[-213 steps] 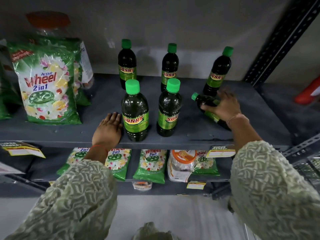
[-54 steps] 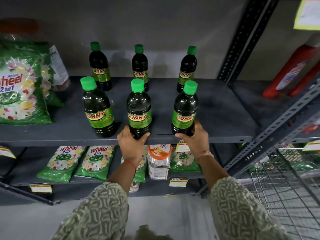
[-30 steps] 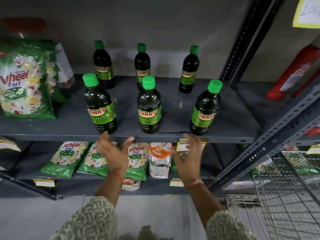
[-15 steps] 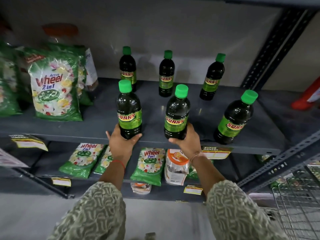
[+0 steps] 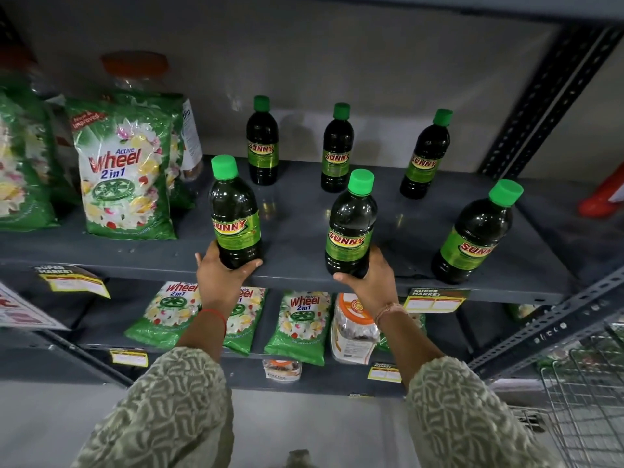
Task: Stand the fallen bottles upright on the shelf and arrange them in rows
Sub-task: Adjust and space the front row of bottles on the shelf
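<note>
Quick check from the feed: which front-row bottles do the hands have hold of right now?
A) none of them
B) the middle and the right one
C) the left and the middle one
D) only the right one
C: the left hand cups the base of the front-left bottle, the right hand the front-middle bottle; the front-right bottle stands untouched.

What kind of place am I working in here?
Most likely a supermarket aisle: "Super Market" price tags clipped to the metal shelf, rows of Sunny bottles and Wheel detergent packs, plus a wire trolley at right.
</note>
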